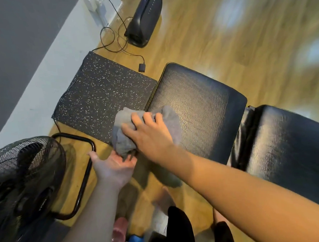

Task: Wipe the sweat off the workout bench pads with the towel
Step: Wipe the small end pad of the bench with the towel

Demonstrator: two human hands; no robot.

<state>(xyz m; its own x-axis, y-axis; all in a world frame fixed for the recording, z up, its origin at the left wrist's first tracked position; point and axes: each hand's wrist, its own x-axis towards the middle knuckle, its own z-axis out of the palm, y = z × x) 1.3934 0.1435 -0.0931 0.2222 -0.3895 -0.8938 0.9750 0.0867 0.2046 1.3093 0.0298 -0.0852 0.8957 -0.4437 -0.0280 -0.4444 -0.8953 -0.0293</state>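
Note:
A grey towel [170,120] lies bunched over the near left corner of the black seat pad [196,108] of the workout bench. My right hand [146,134] lies on top of the towel with spread fingers, pressing it against the pad's edge. My left hand [113,166] is held palm up just below the hanging end of the towel, fingers relaxed, beside the bench. A second black pad [288,151] continues the bench to the right, past a gap.
A speckled black rubber mat [99,92] lies left of the bench on the wooden floor. A black floor fan [24,178] with a tubular stand sits at lower left. A black speaker [145,17] and cables lie farther back by the wall.

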